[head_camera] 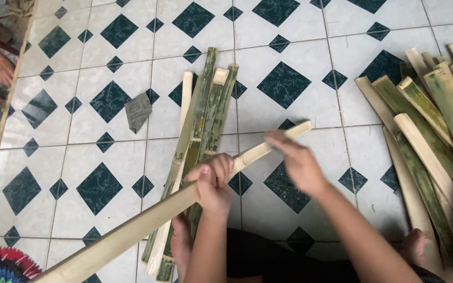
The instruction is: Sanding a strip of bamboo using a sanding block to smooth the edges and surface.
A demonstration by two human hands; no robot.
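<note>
Bamboo strip (pixel 148 222), long and pale, held slantwise across tiled floor (pixel 310 57), low end near bottom left corner, far tip near mid-frame. Left hand (pixel 213 181) fisted around strip at its middle, fingers curled tight and pressed together, thumb over top. Right hand (pixel 297 160) blurred, laid over strip's upper stretch; fingers seemingly together and extended along it, exact grip not readable. No blade or tool visible.

Bundle of green split slats (pixel 203 131) lying on floor under strip, partly beneath left hand, bare foot (pixel 180 246) resting on its near end. Larger heap of slats (pixel 436 136) at right, well apart. Grey scrap (pixel 138 111) on tile to left of bundle.

Risks, judged: split edges likely sharp, so sliding right hand along strip could draw splinters or cuts. Long free end at lower left could swing and strike colourful woven piece (pixel 3 264). Smooth tile, loose slats underfoot: possible slip or roll under foot.
</note>
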